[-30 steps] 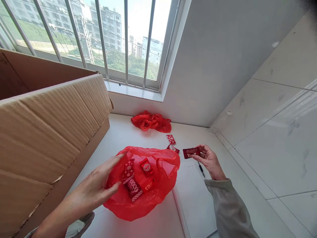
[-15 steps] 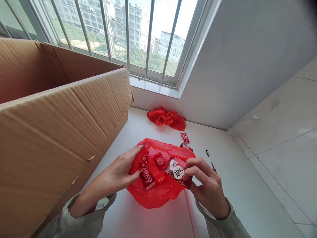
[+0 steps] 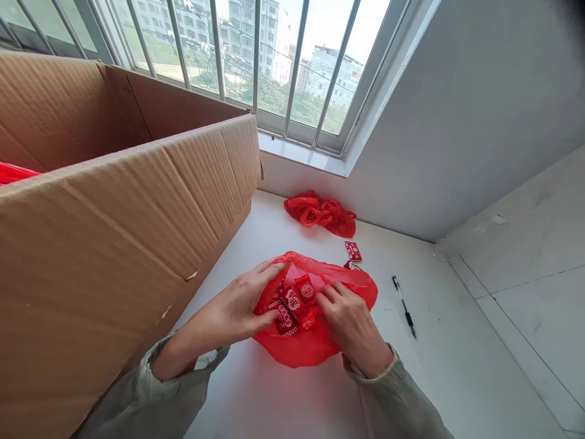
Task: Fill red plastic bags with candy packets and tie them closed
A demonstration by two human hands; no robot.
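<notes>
A red plastic bag [image 3: 297, 353] sits with its mouth spread on the white tabletop. My left hand [image 3: 244, 302] grips the bag's left rim between thumb and fingers. Inside lie several small wrapped sweets, among them a dark red packet with a white emblem [image 3: 293, 300], a bright red packet with a round emblem [image 3: 306, 290] and a dark red packet with a dotted edge [image 3: 286, 319]. My right hand [image 3: 347, 320] reaches into the right part of the bag, its fingers curled together. What its fingertips hold, if anything, is hidden.
A large cardboard box [image 3: 150, 201] fills the left side, with red plastic [image 3: 16, 173] inside. Crumpled red bags [image 3: 320, 213] lie by the wall. A red packet [image 3: 353, 251] and another partly hidden packet [image 3: 351, 266] lie behind the bag. A black pen [image 3: 404, 308] rests at right.
My right hand has moved left and into the bag. The dark red packet it held at the rim now lies among the others. The view has shifted, so more of the pen shows.
</notes>
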